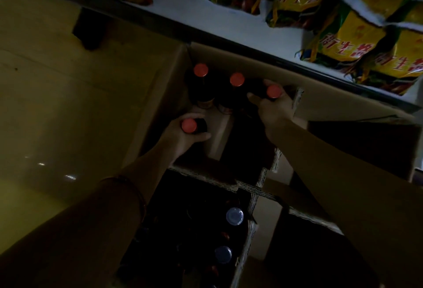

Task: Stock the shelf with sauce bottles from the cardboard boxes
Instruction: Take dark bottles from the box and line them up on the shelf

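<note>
Gripping a red-capped bottle apiece, both hands are down in the far box (229, 58), which sits on the floor right against the shelf (187, 6). The left hand (185, 136) is closed round the neck of a bottle (189, 125) at the near left of that box. The right hand (272, 106) is closed round the neck of another bottle (273, 91) at the far right. Whether either bottle has been raised off the box floor I cannot tell; the light is very poor.

Two more red caps (201, 70) stand untouched along the far wall of the same box, side by side. The rest of that box looks dark and mostly emptied, so I judge it is well on the way to being cleared.

A nearer box (249, 196), with a card divider, holds bottles with pale blue caps (234, 216); at least two show, and others may be lost in shadow. That box looks barely started.

The shelf in view carries yellow packets (357, 42), with a bare white patch to their left. No sauce bottles show on it, so how many are already stocked cannot be judged from here. At the least, four red-capped bottles and the blue-capped lot remain to be placed.
</note>
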The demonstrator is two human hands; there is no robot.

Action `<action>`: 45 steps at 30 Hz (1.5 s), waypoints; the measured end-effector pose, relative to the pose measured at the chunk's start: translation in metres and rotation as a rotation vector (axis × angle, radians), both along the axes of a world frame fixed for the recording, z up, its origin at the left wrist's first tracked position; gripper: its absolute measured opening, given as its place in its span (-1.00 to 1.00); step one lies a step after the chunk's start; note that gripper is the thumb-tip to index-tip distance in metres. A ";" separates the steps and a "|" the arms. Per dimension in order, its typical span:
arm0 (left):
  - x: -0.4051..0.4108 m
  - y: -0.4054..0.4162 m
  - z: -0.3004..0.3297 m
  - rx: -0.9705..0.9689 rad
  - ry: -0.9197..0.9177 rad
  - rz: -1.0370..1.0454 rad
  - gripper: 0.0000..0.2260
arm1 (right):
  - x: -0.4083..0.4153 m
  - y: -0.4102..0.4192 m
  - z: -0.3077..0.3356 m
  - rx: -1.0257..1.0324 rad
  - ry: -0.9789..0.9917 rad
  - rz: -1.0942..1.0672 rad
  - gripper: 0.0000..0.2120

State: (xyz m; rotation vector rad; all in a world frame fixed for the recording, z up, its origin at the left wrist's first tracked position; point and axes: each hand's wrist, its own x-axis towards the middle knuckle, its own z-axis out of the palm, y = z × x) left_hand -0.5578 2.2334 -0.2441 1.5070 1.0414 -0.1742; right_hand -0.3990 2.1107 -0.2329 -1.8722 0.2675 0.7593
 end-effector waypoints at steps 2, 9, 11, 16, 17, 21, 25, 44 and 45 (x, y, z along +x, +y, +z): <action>0.003 -0.001 -0.006 0.008 -0.027 0.008 -0.65 | -0.002 0.002 -0.009 -0.002 -0.032 -0.008 -0.53; 0.006 -0.006 -0.017 0.209 0.020 -0.023 -0.80 | 0.001 0.005 -0.020 -0.154 -0.165 0.008 -0.66; 0.002 -0.009 -0.013 0.293 0.022 -0.123 -0.81 | -0.007 -0.003 -0.011 -0.200 -0.213 0.141 -0.68; -0.011 -0.029 0.019 0.335 -0.016 -0.248 -0.85 | -0.043 -0.029 0.028 -0.213 -0.257 0.407 -0.71; -0.016 -0.034 0.030 0.300 -0.026 -0.234 -0.85 | -0.049 -0.036 0.036 -0.204 -0.235 0.423 -0.72; -0.023 -0.051 0.082 0.244 -0.057 -0.236 -0.83 | -0.069 -0.066 0.088 -0.189 -0.242 0.616 -0.78; -0.013 -0.061 0.144 0.271 -0.083 -0.246 -0.83 | -0.064 -0.075 0.148 -0.137 -0.264 0.554 -0.75; -0.008 -0.171 0.504 0.563 -0.486 -0.319 -0.76 | -0.050 -0.212 0.505 0.168 -0.611 0.302 -0.77; -0.004 -0.176 0.522 0.560 -0.510 -0.370 -0.78 | -0.050 -0.217 0.523 0.173 -0.625 0.290 -0.74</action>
